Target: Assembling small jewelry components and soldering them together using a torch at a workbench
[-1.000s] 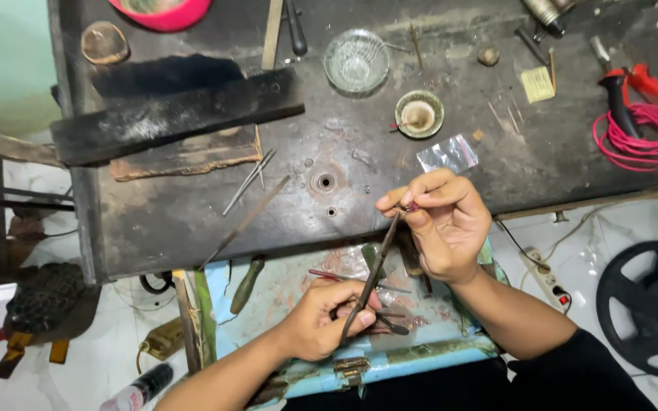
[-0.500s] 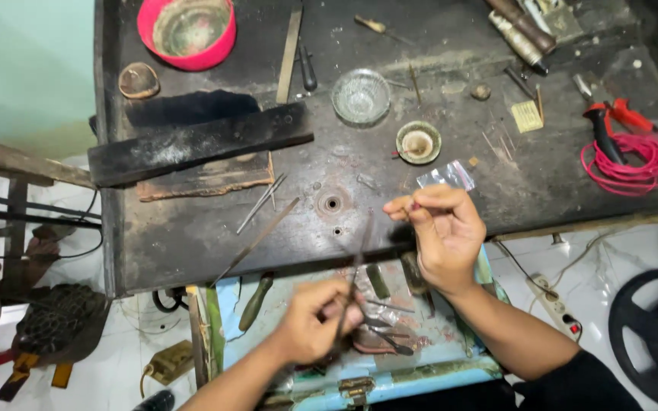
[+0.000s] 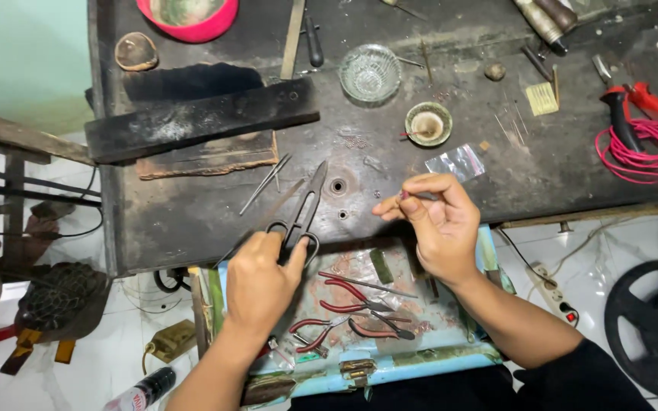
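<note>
Our left hand [image 3: 259, 278] gripped black shears [image 3: 303, 209] at frame centre, our right hand [image 3: 433, 224] pinched a tiny piece [image 3: 404, 195], dark workbench [image 3: 390, 164] above.

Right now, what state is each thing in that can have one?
left hand: closed around the shears' handles
shears: blades together, lying on the bench
right hand: raised, pinching a small piece at its fingertips
glass bowl: upright, looks empty
drawer: pulled open, pliers inside
red cord: coiled
plastic bag: lying flat
</note>
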